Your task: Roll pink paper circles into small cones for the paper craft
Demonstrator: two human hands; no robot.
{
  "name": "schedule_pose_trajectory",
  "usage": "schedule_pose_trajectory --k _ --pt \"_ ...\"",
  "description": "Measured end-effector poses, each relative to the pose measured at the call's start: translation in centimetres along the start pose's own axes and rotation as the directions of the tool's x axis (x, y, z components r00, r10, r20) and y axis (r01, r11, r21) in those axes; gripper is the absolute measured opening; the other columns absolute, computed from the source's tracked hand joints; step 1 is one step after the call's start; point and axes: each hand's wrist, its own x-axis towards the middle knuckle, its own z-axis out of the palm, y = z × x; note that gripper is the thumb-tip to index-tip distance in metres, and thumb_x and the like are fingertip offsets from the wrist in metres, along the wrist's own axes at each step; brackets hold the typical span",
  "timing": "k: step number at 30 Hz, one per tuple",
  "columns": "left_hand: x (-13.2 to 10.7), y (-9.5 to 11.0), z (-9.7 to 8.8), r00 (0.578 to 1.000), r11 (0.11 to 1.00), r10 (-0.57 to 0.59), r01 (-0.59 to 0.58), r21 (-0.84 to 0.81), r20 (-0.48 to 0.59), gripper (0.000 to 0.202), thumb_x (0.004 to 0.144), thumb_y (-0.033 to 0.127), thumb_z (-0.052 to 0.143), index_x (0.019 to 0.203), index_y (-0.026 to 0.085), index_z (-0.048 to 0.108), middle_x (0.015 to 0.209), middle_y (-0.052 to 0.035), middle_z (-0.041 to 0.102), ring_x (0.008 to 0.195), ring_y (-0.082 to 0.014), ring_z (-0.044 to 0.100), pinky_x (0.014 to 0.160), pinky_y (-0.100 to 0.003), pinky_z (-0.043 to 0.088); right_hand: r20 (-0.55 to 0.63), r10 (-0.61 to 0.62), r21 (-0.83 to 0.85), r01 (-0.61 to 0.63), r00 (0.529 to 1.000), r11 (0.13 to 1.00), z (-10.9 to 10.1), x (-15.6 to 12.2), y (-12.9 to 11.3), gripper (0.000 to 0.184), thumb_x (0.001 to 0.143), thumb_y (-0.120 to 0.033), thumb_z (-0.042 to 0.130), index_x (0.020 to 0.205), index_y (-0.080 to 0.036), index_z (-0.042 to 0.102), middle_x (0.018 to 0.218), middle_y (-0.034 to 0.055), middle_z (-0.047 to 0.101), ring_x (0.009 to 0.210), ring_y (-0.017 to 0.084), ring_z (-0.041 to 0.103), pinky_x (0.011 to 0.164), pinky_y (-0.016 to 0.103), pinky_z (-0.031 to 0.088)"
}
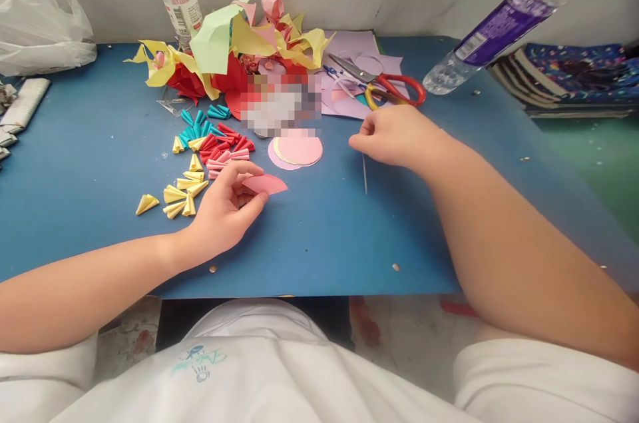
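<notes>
My left hand point(224, 203) pinches a folded pink paper piece point(267, 184), a half-round shape, between thumb and fingers above the blue table. Over to the right, my right hand point(394, 135) is closed, fingertips together. A thin white stick point(365, 176) runs down from under its fingers. Between the hands lies a small stack of paper circles point(302, 148), pink on top with a yellow one showing. Beside my left hand are rolled paper cones: yellow point(174, 194), red point(219, 145), pink point(227, 159) and teal point(197, 126).
Crumpled colored paper scraps point(234, 43) pile up at the back. Scissors with red handles point(394, 84) lie on purple paper point(349, 43). A purple-labeled bottle point(499, 33) stands at right, another bottle point(180, 0) behind the scraps, and a plastic bag point(44, 26) at left.
</notes>
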Motion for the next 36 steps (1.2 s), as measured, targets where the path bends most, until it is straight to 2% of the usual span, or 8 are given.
schedule_pose_trajectory --k 2,4,6,9,12,21,28,36 --pt "0.0 0.0 0.0 1.000 0.999 -0.017 0.017 -0.028 0.010 0.044 0.090 0.030 0.094 0.123 0.025 0.065 0.114 -0.0052 0.081 0.099 -0.0188 0.080 0.086 -0.030 0.066 0.007 0.119 0.152 -0.118 0.993 0.981 0.3 -1.7 -1.5 0.027 0.080 -0.017 0.086 0.064 -0.026 0.067 0.065 0.0029 0.066 0.065 0.023 0.059 0.066 0.039 0.044" --pt "0.1 0.1 0.1 0.999 0.998 -0.032 0.033 -0.051 0.022 0.045 0.089 0.029 0.095 0.122 0.024 0.065 0.112 -0.0044 0.080 0.097 -0.0187 0.080 0.084 -0.030 0.066 -0.001 0.012 0.468 -0.010 1.000 0.884 1.3 -3.4 -3.5 0.018 0.079 -0.020 0.085 0.068 -0.025 0.072 0.073 0.0039 0.072 0.071 0.022 0.064 0.068 0.038 0.048" --pt "0.1 0.3 0.1 0.999 0.997 -0.040 0.042 -0.061 0.031 0.045 0.088 0.028 0.096 0.121 0.024 0.065 0.109 -0.0033 0.079 0.091 -0.0174 0.079 0.080 -0.029 0.065 -0.131 -0.073 0.692 0.144 0.989 0.707 3.1 -4.7 -5.5 0.014 0.072 -0.023 0.084 0.065 -0.025 0.071 0.072 0.0037 0.072 0.072 0.021 0.064 0.070 0.037 0.050" --pt "0.1 0.5 0.1 0.998 0.996 -0.047 0.050 -0.077 0.039 0.046 0.088 0.031 0.099 0.120 0.024 0.066 0.107 -0.0028 0.078 0.086 -0.0168 0.079 0.079 -0.030 0.067 -0.241 -0.069 0.836 0.243 0.968 0.492 6.5 -5.7 -7.7 0.006 0.071 -0.027 0.080 0.068 -0.026 0.074 0.074 0.0012 0.072 0.075 0.020 0.063 0.073 0.036 0.053" --pt "0.2 0.5 0.0 0.995 0.987 -0.082 0.088 -0.134 0.051 0.046 0.091 0.039 0.100 0.120 0.022 0.068 0.108 -0.0043 0.080 0.087 -0.0183 0.082 0.083 -0.033 0.071 -0.278 -0.032 0.880 0.268 0.960 0.393 9.3 -5.6 -8.5 0.008 0.071 -0.030 0.080 0.068 -0.027 0.074 0.075 -0.0004 0.072 0.077 0.019 0.062 0.076 0.037 0.055" --pt "0.6 0.6 -0.4 0.986 0.974 -0.163 0.165 -0.158 0.024 0.061 0.079 0.044 0.110 0.119 0.024 0.068 0.104 -0.0015 0.075 0.080 -0.0154 0.076 0.074 -0.031 0.067 -0.170 -0.017 0.939 0.167 0.985 0.301 11.7 -5.1 -6.7 0.006 0.071 -0.028 0.086 0.071 -0.028 0.080 0.076 -0.0016 0.073 0.067 0.016 0.059 0.069 0.035 0.052" --pt "0.6 0.1 -0.6 0.996 0.994 -0.085 0.086 -0.070 0.026 0.068 0.083 0.067 0.106 0.108 0.028 0.055 0.100 0.0007 0.067 0.078 -0.0143 0.070 0.061 -0.027 0.056 -0.169 -0.072 0.916 0.183 0.983 0.356 11.3 -5.6 -5.9 0.005 0.072 -0.026 0.085 0.070 -0.028 0.082 0.083 0.0012 0.081 0.071 0.018 0.062 0.069 0.037 0.054" --pt "0.6 0.4 -0.4 0.993 0.988 -0.120 0.122 -0.093 0.022 0.065 0.084 0.052 0.107 0.110 0.028 0.052 0.097 0.0025 0.068 0.077 -0.0144 0.071 0.066 -0.028 0.059 -0.138 -0.212 0.890 0.215 0.967 0.403 11.2 -5.7 -5.6 0.007 0.078 -0.029 0.090 0.077 -0.027 0.084 0.084 0.0015 0.081 0.072 0.019 0.065 0.071 0.037 0.056"
